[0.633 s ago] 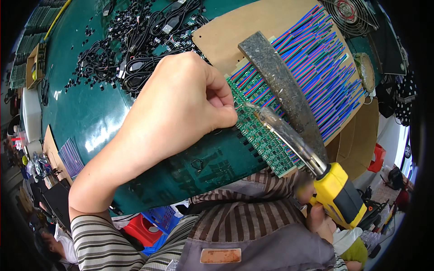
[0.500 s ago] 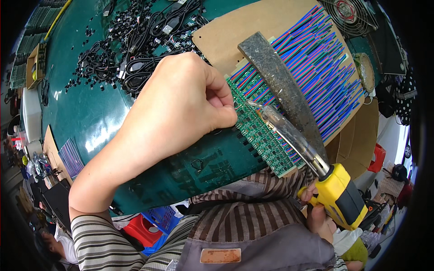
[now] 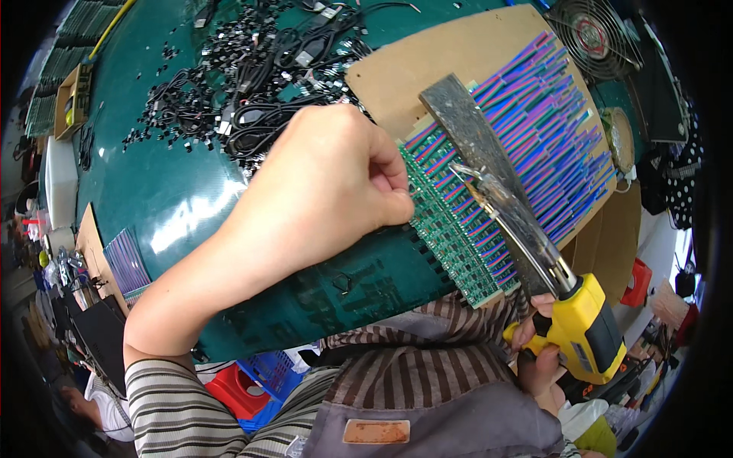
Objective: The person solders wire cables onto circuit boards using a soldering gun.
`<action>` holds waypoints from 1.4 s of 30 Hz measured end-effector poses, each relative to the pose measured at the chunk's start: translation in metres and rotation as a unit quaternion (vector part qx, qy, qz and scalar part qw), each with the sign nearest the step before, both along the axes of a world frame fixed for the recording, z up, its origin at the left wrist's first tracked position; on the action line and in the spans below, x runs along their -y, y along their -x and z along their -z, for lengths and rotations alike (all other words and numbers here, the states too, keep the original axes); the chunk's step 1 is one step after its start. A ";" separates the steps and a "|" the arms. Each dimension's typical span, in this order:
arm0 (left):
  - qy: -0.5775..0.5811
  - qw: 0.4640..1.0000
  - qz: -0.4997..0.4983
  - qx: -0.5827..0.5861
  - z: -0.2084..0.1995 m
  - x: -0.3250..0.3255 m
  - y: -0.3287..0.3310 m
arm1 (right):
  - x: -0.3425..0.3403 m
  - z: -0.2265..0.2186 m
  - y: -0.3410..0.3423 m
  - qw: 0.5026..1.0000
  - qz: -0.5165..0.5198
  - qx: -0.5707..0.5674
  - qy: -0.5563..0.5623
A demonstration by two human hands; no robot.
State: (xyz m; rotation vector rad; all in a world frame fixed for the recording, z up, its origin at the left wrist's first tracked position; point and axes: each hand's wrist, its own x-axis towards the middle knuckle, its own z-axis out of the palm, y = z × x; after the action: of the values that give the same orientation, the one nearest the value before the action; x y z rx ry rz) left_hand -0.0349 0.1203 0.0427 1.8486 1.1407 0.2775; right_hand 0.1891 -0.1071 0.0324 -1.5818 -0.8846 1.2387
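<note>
From my remote seat, I have the left hand point(image 3: 336, 187) pinched narrow at the left edge of the green circuit boards point(image 3: 452, 237); I cannot tell what it holds. My right hand point(image 3: 544, 365) grips a yellow soldering gun point(image 3: 580, 324). Farther out, a metal bar point(image 3: 469, 126) crosses coloured wires point(image 3: 546, 145); black cables point(image 3: 263, 126) lie far left on the counter point(image 3: 191, 179).

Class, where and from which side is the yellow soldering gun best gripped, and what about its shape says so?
Probably by the soldering gun's chunky yellow handle, coming from the person's own side, as the right hand does. The handle is the near end; the long barrel slants away toward the circuit boards and narrows to a thin tip, possibly hot and best left untouched.
</note>
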 end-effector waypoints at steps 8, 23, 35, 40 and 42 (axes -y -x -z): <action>-0.116 0.992 0.008 0.050 0.011 0.021 0.007 | 0.009 0.029 -0.016 0.985 0.081 0.003 -0.152; -0.319 0.924 0.065 -0.200 0.023 -0.078 0.179 | -0.001 0.030 -0.035 0.983 -0.029 -0.026 -0.178; -0.229 0.942 -0.095 0.227 0.029 -0.107 0.134 | -0.003 0.023 -0.018 0.983 0.047 0.011 -0.177; -0.251 0.942 -0.163 0.153 -0.002 -0.070 0.087 | -0.009 0.014 -0.009 0.985 0.045 0.008 -0.167; -0.209 0.957 -0.156 0.130 -0.016 -0.047 0.067 | -0.015 0.002 0.000 0.992 0.031 -0.055 -0.114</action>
State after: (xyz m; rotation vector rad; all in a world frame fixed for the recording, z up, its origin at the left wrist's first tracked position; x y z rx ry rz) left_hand -0.1019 0.1669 0.0586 1.9061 1.2515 0.9787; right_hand 0.1896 -0.0921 0.0307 -1.3376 -0.8682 1.1272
